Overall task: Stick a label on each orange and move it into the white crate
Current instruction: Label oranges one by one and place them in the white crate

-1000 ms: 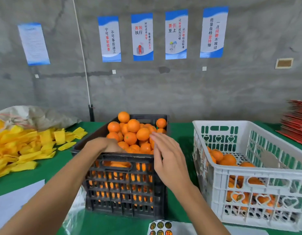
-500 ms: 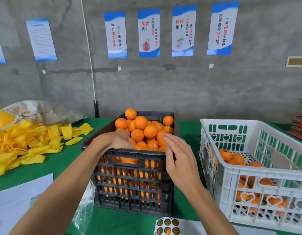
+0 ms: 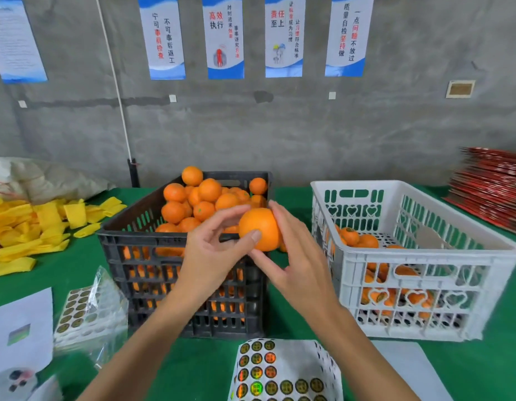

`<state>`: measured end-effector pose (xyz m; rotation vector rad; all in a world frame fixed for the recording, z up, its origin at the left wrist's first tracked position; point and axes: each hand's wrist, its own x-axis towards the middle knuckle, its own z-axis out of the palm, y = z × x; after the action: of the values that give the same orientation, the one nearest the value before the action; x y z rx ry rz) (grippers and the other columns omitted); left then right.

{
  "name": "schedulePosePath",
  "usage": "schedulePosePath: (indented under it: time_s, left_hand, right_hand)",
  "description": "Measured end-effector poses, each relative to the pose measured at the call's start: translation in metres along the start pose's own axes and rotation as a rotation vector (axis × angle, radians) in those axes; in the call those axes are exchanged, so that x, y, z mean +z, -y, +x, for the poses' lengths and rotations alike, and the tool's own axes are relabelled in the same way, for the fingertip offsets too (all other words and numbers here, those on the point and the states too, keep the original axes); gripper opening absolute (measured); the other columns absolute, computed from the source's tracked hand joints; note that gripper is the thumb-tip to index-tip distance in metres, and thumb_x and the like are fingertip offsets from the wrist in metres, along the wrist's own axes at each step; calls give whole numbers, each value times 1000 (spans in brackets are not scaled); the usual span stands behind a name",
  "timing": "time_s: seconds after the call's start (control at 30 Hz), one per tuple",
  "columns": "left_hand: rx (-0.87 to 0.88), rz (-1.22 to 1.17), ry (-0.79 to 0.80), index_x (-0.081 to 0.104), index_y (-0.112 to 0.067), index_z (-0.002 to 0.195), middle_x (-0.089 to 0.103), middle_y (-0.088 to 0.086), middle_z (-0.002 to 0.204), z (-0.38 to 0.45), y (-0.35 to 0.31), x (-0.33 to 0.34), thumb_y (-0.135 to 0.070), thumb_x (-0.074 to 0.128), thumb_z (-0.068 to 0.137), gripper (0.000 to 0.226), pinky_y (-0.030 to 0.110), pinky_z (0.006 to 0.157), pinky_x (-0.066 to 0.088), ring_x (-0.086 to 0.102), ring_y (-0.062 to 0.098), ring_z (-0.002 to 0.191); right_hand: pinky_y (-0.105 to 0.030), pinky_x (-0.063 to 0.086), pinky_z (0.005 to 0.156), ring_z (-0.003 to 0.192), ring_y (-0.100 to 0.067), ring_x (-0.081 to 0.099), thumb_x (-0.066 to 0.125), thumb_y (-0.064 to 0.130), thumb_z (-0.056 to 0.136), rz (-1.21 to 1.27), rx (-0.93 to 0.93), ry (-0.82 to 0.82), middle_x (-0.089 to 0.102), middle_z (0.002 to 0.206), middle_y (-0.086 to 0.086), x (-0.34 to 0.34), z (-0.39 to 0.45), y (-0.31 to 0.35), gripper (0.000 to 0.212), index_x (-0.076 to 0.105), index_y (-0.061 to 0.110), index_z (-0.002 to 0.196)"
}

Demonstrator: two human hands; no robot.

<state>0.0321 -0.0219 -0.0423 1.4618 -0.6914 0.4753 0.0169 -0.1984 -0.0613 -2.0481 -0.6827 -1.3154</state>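
Note:
My left hand (image 3: 213, 256) pinches one orange (image 3: 259, 227) between thumb and fingers, above the front right corner of the black crate (image 3: 152, 241), which is heaped with oranges (image 3: 198, 198). My right hand (image 3: 297, 264) lies against the right side of that orange with its fingers fairly straight and its thumb under the fruit. The white crate (image 3: 424, 254) stands to the right with several oranges (image 3: 358, 238) at its bottom. A sheet of round labels (image 3: 279, 371) lies on the green table in front of me.
A clear bag with more label sheets (image 3: 86, 311) lies left of the black crate, and white paper (image 3: 19, 322) beside it. Yellow foam sleeves (image 3: 28, 227) are piled at the far left. A red stack (image 3: 494, 192) sits at the back right. The grey wall is close behind.
My left hand has lifted an orange out of the black crate and brought it to the crate's front right corner. My right hand has come up against that orange.

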Motion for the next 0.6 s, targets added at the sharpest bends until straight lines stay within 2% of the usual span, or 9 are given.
schedulePosePath:
  time_s: [0.1,0.2,0.3,0.4,0.47,0.53,0.6]
  left_hand:
    - [-6,62,102,64,-25,135,63,4,134,-38,20,16,-33,88,79,61,35,88,61,59,29,127]
    - [55,240,173,60,-29,138,58,-8,138,-71,42,24,-41,85,83,62,29,84,61,59,22,127]
    - [-50,347,229,58,-41,133,53,-17,132,-102,66,26,-51,83,83,56,23,81,60,59,13,123]
    - [-198,478,213,58,-47,117,49,-24,116,-129,91,24,-64,80,77,48,16,78,53,59,3,110]
    - [-256,508,171,58,-46,107,49,-22,109,-138,103,22,-64,80,73,44,13,75,51,59,3,104]
    - [-297,506,122,57,-42,104,51,-18,107,-144,112,19,-62,80,74,43,15,74,50,59,5,101]
    - [-349,452,57,58,-36,105,56,-14,106,-150,118,19,-61,79,76,44,21,73,52,60,9,97]
  right_hand:
    - [-44,51,103,133,-25,56,76,40,93,-51,-99,39,55,148,-11,-10,-40,-13,71,51,-1,145]
    - [-42,52,102,133,-24,57,78,40,93,-24,-102,172,55,148,-10,-17,-79,-20,73,49,0,146]
    - [-36,52,104,136,-16,54,71,51,94,56,74,447,51,153,0,-19,-116,-28,80,39,12,156]
    - [-29,47,103,133,-8,50,58,73,90,18,350,855,48,153,12,-14,-148,-38,92,14,38,163]
    - [-27,44,103,135,-4,46,52,82,86,55,422,992,47,153,21,-11,-162,-45,86,20,48,159]
    - [-28,40,110,139,4,40,51,82,87,123,429,1028,42,154,28,-9,-167,-50,78,34,48,155]
    - [-33,34,118,144,2,33,46,84,87,74,368,1076,37,159,25,-8,-170,-53,79,38,44,155]
